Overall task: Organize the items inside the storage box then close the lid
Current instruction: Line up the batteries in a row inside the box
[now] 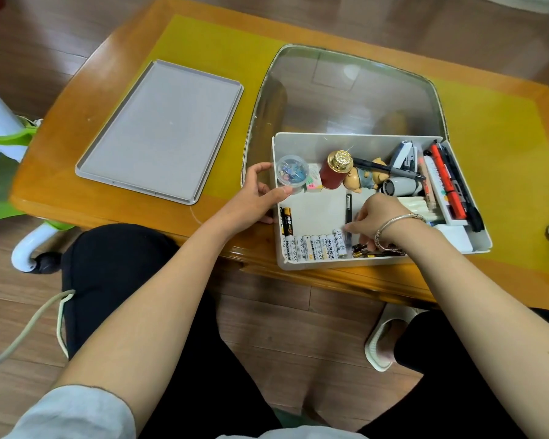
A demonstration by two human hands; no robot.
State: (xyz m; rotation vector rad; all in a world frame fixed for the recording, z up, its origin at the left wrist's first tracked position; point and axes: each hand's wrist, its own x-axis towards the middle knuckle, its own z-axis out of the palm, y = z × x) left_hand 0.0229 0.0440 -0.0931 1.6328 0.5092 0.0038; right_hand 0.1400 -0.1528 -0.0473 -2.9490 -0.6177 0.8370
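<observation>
Our left hand (260,198) grips the left wall of the storage box (355,139) at the table's near edge; our right hand (377,220) pinches a battery (339,237) inside; the lid (162,131) lies left.

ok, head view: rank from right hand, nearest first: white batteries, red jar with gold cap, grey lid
1. white batteries, just left of the right hand, box front.
2. red jar, farther back, box middle.
3. grey lid, far left on the table, outside the box.
</observation>
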